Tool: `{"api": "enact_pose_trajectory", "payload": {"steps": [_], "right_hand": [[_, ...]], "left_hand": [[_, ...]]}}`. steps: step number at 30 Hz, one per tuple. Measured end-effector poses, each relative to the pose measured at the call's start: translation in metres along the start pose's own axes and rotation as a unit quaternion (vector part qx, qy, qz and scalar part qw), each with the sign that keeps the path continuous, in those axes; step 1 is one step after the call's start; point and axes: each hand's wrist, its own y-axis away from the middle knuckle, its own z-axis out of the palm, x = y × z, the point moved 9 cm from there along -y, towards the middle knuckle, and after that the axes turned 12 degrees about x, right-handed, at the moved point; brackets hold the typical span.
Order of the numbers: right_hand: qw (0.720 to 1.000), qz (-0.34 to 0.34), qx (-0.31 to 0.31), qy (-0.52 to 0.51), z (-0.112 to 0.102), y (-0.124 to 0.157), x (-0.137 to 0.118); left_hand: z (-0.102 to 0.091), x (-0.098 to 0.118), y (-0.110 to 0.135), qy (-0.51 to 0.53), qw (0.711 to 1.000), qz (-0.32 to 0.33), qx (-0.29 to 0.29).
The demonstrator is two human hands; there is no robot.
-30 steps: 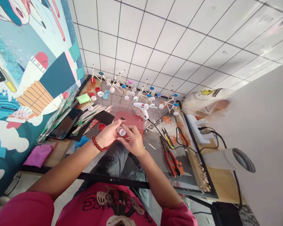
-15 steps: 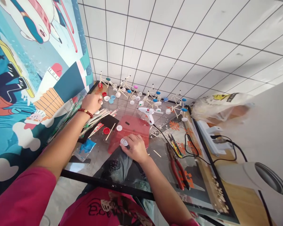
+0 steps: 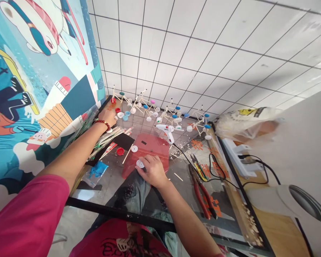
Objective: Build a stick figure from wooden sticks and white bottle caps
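Note:
My right hand (image 3: 153, 172) rests over the translucent red sheet (image 3: 155, 144), thumb and fingers closed on a white round disc (image 3: 139, 164). A second white disc (image 3: 134, 149) with a dark centre lies on the sheet's left part. My left hand (image 3: 107, 117) reaches to the back left of the table, beside red caps (image 3: 118, 110), a white cap (image 3: 120, 115) and light blue caps (image 3: 125, 117). Its fingers point away and are mostly hidden, so what they hold cannot be seen. A white glue gun (image 3: 169, 132) lies at the sheet's far right corner.
Along the back stand stick-and-cap models (image 3: 166, 116). Bundled sticks (image 3: 107, 141), a red cap (image 3: 120, 151) and a bag with blue contents (image 3: 97, 170) lie left. Red-handled pliers (image 3: 202, 194), a black cord (image 3: 183, 154) and a power strip (image 3: 239, 157) are right.
My left hand has shifted slightly right, its fingers now turned further out of sight. My right hand keeps its hold on the white disc. The view has tilted a little.

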Motion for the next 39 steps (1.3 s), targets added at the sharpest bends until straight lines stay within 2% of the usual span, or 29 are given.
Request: {"api": "enact_pose_trajectory", "payload": {"steps": [3,7,12,14,17,19,21,23,26,28,31,33,34,36,38,39], "right_hand": [[0.999,0.023,0.039,-0.024,-0.006,0.000,0.004],[0.989,0.096,0.101,-0.048,-0.017,-0.001,0.022],[0.982,0.155,0.084,-0.064,-0.014,-0.002,0.045],[0.980,0.173,0.059,-0.082,-0.011,-0.001,0.050],[0.982,0.174,0.023,-0.077,-0.011,0.000,0.051],[0.984,0.166,0.015,-0.069,-0.014,0.000,0.051],[0.981,0.170,0.028,-0.087,-0.019,0.001,0.055],[0.975,0.177,0.053,-0.120,-0.024,0.001,0.062],[0.970,0.168,0.072,-0.158,-0.026,0.002,0.070],[0.969,0.163,0.071,-0.172,-0.023,0.002,0.073],[0.971,0.156,0.071,-0.164,-0.019,0.001,0.071],[0.978,0.139,0.059,-0.142,-0.017,0.000,0.064],[0.982,0.129,0.052,-0.128,-0.016,-0.001,0.060],[0.987,0.113,0.040,-0.103,-0.016,-0.002,0.051],[0.990,0.102,0.042,-0.083,-0.019,-0.003,0.043],[0.991,0.095,0.043,-0.077,-0.020,-0.003,0.039]], "left_hand": [[0.000,0.002,-0.001,-0.002,1.000,0.002,-0.001],[0.003,0.008,0.000,-0.006,1.000,0.012,0.006],[0.000,0.009,0.000,-0.004,1.000,0.012,0.005],[-0.012,0.006,0.003,0.012,0.999,0.002,0.033],[-0.049,0.005,0.024,0.117,0.982,-0.039,0.142],[-0.062,0.017,0.054,0.256,0.954,-0.042,0.149],[-0.061,0.040,0.091,0.421,0.902,-0.026,0.092],[-0.053,0.059,0.128,0.520,0.853,-0.031,0.032],[-0.033,0.077,0.168,0.589,0.805,-0.054,-0.046],[-0.018,0.079,0.181,0.646,0.752,-0.089,-0.096],[-0.005,0.079,0.188,0.749,0.632,-0.137,-0.148],[0.000,0.077,0.189,0.789,0.569,-0.158,-0.170],[0.002,0.076,0.189,0.797,0.552,-0.168,-0.179],[0.007,0.076,0.190,0.801,0.539,-0.175,-0.192],[0.010,0.078,0.190,0.794,0.555,-0.158,-0.193],[0.011,0.078,0.189,0.783,0.579,-0.140,-0.181]]}}
